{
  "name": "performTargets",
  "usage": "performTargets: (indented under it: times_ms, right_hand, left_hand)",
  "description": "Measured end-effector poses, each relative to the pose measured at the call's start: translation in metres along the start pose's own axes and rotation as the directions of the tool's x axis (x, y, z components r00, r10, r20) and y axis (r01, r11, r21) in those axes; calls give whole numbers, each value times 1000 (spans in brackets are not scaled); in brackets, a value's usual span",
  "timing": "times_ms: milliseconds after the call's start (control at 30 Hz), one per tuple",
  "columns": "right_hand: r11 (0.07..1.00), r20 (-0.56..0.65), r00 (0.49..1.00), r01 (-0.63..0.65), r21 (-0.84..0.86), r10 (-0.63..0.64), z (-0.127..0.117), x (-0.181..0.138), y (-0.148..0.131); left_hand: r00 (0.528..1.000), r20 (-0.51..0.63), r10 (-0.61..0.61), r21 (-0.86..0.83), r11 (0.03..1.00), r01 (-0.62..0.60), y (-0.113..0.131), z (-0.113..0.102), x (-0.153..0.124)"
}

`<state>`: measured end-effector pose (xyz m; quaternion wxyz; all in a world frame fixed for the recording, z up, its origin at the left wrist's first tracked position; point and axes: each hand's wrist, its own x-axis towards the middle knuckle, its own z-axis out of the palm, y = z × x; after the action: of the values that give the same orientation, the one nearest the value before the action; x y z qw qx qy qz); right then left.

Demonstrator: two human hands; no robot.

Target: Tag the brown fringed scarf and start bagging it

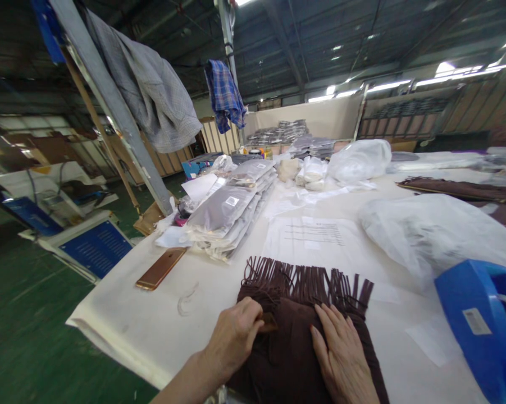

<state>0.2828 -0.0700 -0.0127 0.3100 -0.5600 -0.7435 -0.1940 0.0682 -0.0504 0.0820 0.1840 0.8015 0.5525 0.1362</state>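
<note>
Fringed cloth (290,353) lies on white tabletop (126,317) above green floor (29,325), left hand (239,328) pinching something brown (270,323), right hand (340,350) spread.

Dark-brown fringed cloth (292,350) shows a matt finish, while stacked clear-plastic packets (223,212) gleam, a flat copper-coloured phone (160,268) looks glossy and a bulky blue plastic holder (474,353) appears smooth.

Phone (160,269) left of cloth (293,342)
</note>
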Motion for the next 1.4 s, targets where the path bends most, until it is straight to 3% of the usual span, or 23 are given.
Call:
performTargets:
  times_ms: [100,233,367,467,633,933,1033,1167,1267,1333,1400]
  right_hand:
    - [1000,-3,1000,-13,3,13,-1,1,-1]
    - [1000,-3,1000,-26,1,26,-2,1,-2]
    - [1000,-6,1000,12,1,-12,-2,1,-1]
    - [1000,-11,1000,18,-4,-18,-2,0,0]
    - [999,6,999,48,-14,-48,-2,0,1]
    - [999,53,998,33,-15,-33,2,-5,3]
    - [1000,69,997,29,-7,-28,3,-6,4]
    - [996,32,996,85,-40,-83,2,-5,4]
    - [993,0,995,101,-66,-102,2,-3,4]
    - [993,-22,995,97,-70,-99,3,-2,5]
    - [992,-34,995,96,-81,-99,4,-1,7]
  left_hand:
    - [998,31,-61,-162,985,65,-2,0,-3]
    - [992,82,-94,-465,877,121,-3,-2,-5]
    - [984,-25,-175,-337,928,156,-8,1,-1]
    - [976,-7,-218,-255,944,209,-15,9,5]
    - [967,-6,-257,-356,904,238,-22,11,12]
    - [937,-163,-309,-567,807,168,-21,-14,0]
    - [927,-84,-365,-664,714,221,-23,-16,-8]
    - [934,154,-323,-746,581,324,-19,-4,-14]
    - [945,204,-257,-691,646,325,-14,4,-15]
    - [964,78,-255,-615,748,247,-15,2,-13]
    - [960,-122,-252,-490,857,163,-20,-3,-8]
